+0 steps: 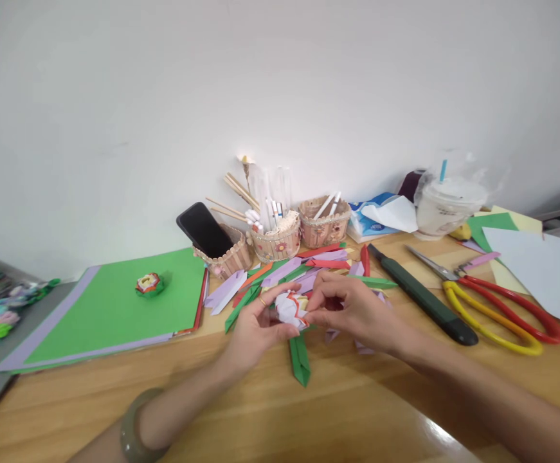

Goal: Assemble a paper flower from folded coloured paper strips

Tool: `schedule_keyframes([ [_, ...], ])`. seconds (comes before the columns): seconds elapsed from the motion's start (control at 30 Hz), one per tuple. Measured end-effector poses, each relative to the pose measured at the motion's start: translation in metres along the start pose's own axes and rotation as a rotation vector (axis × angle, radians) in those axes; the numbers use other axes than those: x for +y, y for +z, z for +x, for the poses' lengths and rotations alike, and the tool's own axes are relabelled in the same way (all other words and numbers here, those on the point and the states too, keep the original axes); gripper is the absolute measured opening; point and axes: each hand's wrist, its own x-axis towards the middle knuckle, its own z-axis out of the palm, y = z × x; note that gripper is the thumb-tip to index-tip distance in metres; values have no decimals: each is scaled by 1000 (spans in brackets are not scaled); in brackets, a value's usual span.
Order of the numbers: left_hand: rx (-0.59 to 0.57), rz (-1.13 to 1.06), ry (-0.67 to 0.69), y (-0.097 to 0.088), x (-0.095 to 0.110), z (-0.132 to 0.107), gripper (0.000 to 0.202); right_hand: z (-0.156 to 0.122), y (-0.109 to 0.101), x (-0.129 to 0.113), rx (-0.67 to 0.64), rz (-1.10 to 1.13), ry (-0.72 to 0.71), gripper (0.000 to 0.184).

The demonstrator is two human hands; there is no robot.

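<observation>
Both of my hands meet over the wooden table [337, 411] around a small folded paper flower [293, 307], white with orange edges. My left hand [255, 325] cups it from the left, fingers curled, a ring on one finger and a jade bangle on the wrist. My right hand [352, 308] pinches it from the right. A green folded paper strip [299, 357] points toward me below the flower. Many folded strips [284, 270] in purple, green and red lie scattered just behind my hands.
A finished paper flower [148, 283] sits on green paper sheets [110, 308] at left. Stick baskets [276, 239] holding pens and a phone [204, 229] stand by the wall. A utility knife [422, 297], scissors [496, 302], tissues [380, 218] and a drink cup [446, 206] lie to the right.
</observation>
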Motion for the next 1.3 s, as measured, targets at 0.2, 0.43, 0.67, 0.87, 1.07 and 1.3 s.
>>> schedule_keyframes([
  [0.2, 26, -10, -45, 1, 1, 2, 61, 1, 5, 1, 57, -61, -42, 12],
  [0.43, 57, -14, 8, -1, -2, 3, 57, 0, 6, 6, 128, -174, -207, 10],
  [0.67, 95, 6, 7, 4, 0, 1, 60, -1, 8, 7, 144, -317, -208, 12],
  [0.87, 91, -13, -7, 5, 0, 0, 60, -1, 8, 9, 137, -305, -226, 11],
  [1.07, 113, -31, 3, 5, 2, 3, 57, -2, 9, 10, 164, -302, -270, 13],
  [1.3, 52, -47, -20, 1, -1, 5, 57, -1, 8, 1, 114, -319, -211, 14],
])
